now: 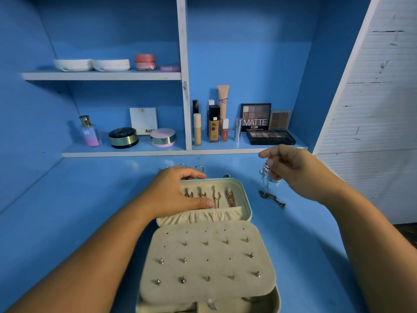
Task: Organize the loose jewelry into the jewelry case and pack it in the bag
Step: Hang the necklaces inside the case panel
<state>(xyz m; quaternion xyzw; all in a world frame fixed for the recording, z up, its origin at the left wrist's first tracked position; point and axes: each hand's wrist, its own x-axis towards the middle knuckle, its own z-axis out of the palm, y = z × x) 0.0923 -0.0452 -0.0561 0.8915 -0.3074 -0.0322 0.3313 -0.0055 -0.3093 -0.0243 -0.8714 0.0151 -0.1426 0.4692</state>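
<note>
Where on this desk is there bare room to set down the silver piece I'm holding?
Bare desk left of the jewelry case, out to the side wall, and between the case and your right arm. Crowded: rings behind the case, dark chain beside its lid.

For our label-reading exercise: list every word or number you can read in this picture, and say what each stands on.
"MATTE": upright palette.
"SB": perfume bottle.
"NUD": white card, the rest hidden by the pink compact.
Too blurred to read: the small line under "MATTE", and the print on the tube, foundation bottle, lip gloss and pink jar.
</note>
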